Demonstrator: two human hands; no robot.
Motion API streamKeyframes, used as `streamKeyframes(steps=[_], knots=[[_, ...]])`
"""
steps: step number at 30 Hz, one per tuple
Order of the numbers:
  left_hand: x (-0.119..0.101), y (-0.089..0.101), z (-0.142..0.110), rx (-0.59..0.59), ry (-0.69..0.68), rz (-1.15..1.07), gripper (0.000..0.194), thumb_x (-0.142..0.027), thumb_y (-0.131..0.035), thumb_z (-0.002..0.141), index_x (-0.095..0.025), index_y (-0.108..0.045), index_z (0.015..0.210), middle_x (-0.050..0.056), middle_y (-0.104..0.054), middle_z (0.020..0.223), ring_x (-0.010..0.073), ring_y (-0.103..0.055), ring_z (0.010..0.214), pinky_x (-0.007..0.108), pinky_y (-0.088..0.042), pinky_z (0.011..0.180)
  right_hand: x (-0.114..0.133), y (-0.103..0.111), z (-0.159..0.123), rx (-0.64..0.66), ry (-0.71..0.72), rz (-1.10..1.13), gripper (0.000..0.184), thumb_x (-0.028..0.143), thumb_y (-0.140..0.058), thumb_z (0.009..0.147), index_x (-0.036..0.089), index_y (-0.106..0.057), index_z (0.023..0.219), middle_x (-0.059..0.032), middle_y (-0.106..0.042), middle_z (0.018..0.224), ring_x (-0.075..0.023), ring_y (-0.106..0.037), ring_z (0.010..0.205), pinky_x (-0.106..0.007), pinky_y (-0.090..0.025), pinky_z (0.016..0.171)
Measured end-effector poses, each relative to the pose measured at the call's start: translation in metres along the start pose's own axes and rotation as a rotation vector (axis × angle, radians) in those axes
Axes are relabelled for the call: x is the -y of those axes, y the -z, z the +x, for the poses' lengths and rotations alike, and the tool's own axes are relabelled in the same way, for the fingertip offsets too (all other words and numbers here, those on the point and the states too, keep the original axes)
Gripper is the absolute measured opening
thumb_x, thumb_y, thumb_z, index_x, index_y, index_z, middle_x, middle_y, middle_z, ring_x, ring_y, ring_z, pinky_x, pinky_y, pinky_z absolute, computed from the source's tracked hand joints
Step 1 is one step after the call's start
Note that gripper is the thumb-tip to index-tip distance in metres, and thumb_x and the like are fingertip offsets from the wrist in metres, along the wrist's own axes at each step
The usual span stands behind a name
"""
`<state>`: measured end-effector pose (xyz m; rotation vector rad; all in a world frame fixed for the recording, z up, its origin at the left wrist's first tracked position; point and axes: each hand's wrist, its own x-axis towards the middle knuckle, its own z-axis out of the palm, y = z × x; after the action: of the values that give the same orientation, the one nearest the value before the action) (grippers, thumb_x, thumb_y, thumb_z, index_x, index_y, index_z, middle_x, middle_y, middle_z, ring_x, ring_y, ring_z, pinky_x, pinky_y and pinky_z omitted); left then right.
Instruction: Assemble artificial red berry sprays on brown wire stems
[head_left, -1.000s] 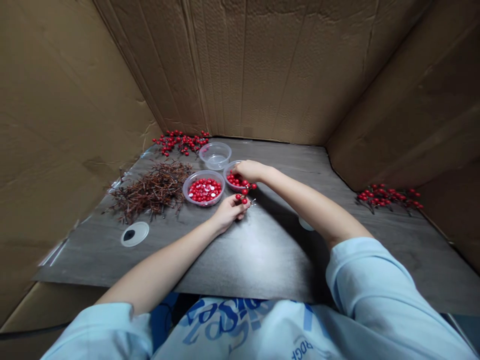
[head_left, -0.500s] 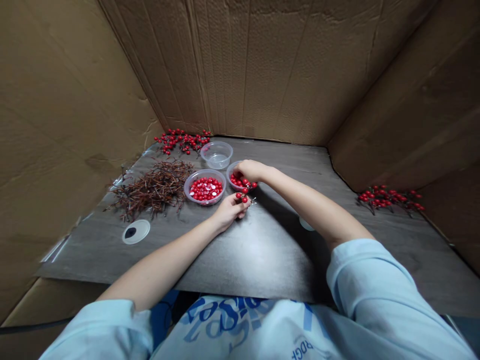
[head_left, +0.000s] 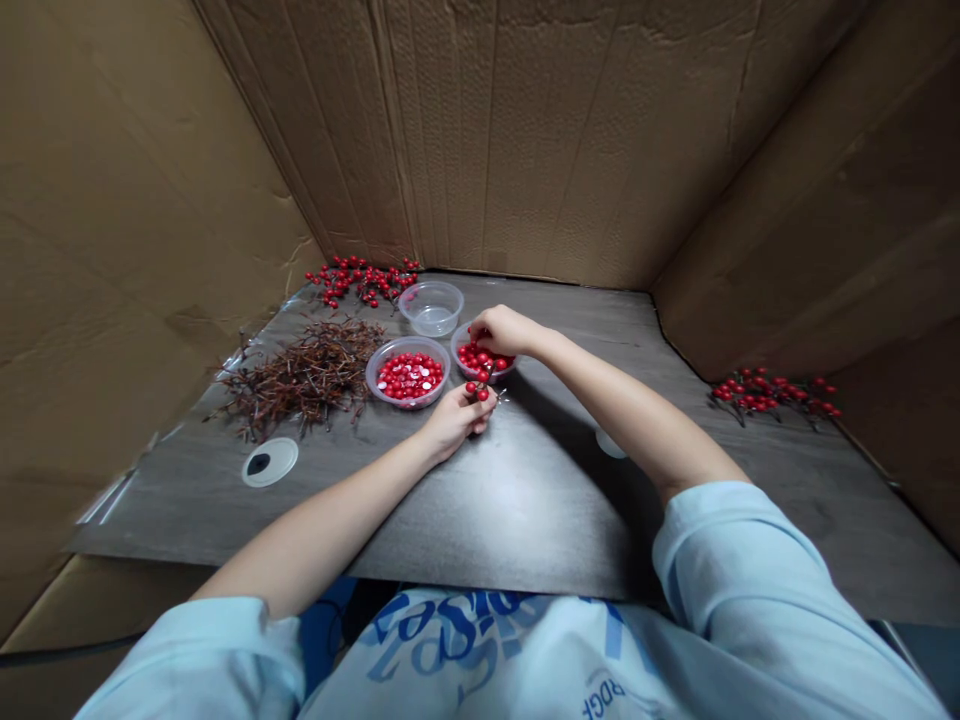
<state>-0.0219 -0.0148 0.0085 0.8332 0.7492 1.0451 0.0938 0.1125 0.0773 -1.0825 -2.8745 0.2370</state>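
Observation:
My left hand (head_left: 454, 422) is closed on a small artificial berry twig (head_left: 491, 376), whose red berries show above the fingertips. Just beyond it, my right hand (head_left: 507, 330) is over a clear plastic bowl (head_left: 455, 358) of red berries. Its fingers are pinched together, with a red berry (head_left: 472, 333) showing at their tips. To the left of my left hand stands a second clear bowl (head_left: 370, 378), holding red berries and some pale round pieces.
Behind the berry bowls is a bare clear bowl (head_left: 431, 322). Brown twigs (head_left: 307, 375) are heaped at the left. Finished-looking berry sprigs lie at the back left (head_left: 364, 282) and far right (head_left: 772, 393). A white disc (head_left: 281, 462) lies near the twigs. Cardboard walls (head_left: 510, 140) enclose the table (head_left: 450, 520).
My right hand has risen slightly and drawn up from the berries, and a berry now shows at its fingertips. My left hand keeps hold of the twig, nearly in place.

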Motion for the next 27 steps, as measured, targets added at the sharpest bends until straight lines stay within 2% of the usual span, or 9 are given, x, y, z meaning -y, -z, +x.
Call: streamKeyframes(steps=[5, 14, 18, 22, 27], knots=[[0.001, 0.003, 0.000, 0.028, -0.014, -0.022, 0.031, -0.031, -0.074, 0.060, -0.014, -0.050, 0.071, -0.005, -0.040, 0.059, 0.0039, -0.037, 0.050, 0.015, -0.027, 0.041, 0.003, 0.006, -0.014, -0.076, -0.048, 0.153, 0.026, 0.006, -0.051, 0.069, 0.009, -0.067, 0.090, -0.0076, -0.068, 0.086, -0.0112, -0.057, 0.074, -0.019, -0.038, 0.067], [0.001, 0.003, 0.000, 0.034, -0.009, -0.046, 0.031, -0.031, -0.073, 0.061, -0.014, -0.049, 0.071, -0.005, -0.039, 0.059, 0.0039, -0.036, 0.050, 0.015, -0.027, 0.041, -0.002, 0.011, -0.031, -0.038, -0.032, 0.387, 0.024, 0.011, -0.052, 0.074, 0.009, -0.065, 0.094, -0.0069, -0.067, 0.086, -0.0096, -0.057, 0.072, -0.020, -0.041, 0.068], [0.000, 0.003, 0.000, 0.019, -0.010, -0.090, 0.032, -0.030, -0.074, 0.060, -0.014, -0.050, 0.073, -0.004, -0.041, 0.062, 0.0039, -0.037, 0.051, 0.014, -0.027, 0.041, 0.001, 0.003, -0.044, -0.197, -0.134, 0.563, 0.021, 0.015, -0.056, 0.073, 0.009, -0.066, 0.090, -0.0072, -0.068, 0.085, -0.0108, -0.059, 0.072, -0.022, -0.045, 0.068], [-0.001, 0.003, -0.001, 0.016, -0.009, -0.093, 0.031, -0.029, -0.074, 0.060, -0.014, -0.050, 0.073, -0.004, -0.042, 0.063, 0.0039, -0.037, 0.052, 0.014, -0.027, 0.041, 0.012, -0.010, -0.072, -0.378, -0.205, 0.782, 0.019, 0.018, -0.060, 0.070, 0.010, -0.065, 0.087, -0.0069, -0.068, 0.083, -0.0120, -0.061, 0.071, -0.025, -0.048, 0.069], [0.000, 0.003, -0.002, 0.018, 0.000, -0.069, 0.030, -0.031, -0.074, 0.060, -0.014, -0.050, 0.068, -0.004, -0.041, 0.061, 0.0038, -0.036, 0.051, 0.014, -0.027, 0.041, 0.032, -0.016, -0.107, -0.455, -0.185, 0.779, 0.020, 0.025, -0.061, 0.072, 0.014, -0.066, 0.087, -0.0060, -0.068, 0.086, -0.0135, -0.062, 0.073, -0.026, -0.048, 0.069]])
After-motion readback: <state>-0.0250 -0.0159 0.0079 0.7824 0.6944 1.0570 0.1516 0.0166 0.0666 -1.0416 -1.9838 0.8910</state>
